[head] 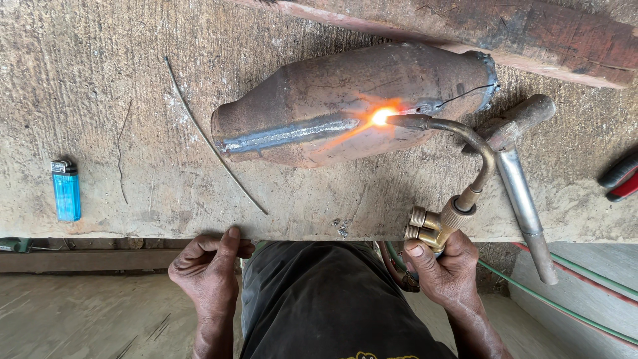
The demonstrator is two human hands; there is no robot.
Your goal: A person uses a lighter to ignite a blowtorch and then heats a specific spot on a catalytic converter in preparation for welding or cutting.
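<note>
Now: flame on the seam

Right hand (444,266) clenches the brass torch (458,193), its flame on the rusty shell (352,100) lying on the desk (100,86). Left hand (207,266) grips the desk edge near a thin rod (212,143). A blue lighter (66,190) lies well apart

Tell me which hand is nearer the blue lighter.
Left. The left hand grips the slab edge just right of and below the blue lighter; the right hand holds the torch far across.
</note>
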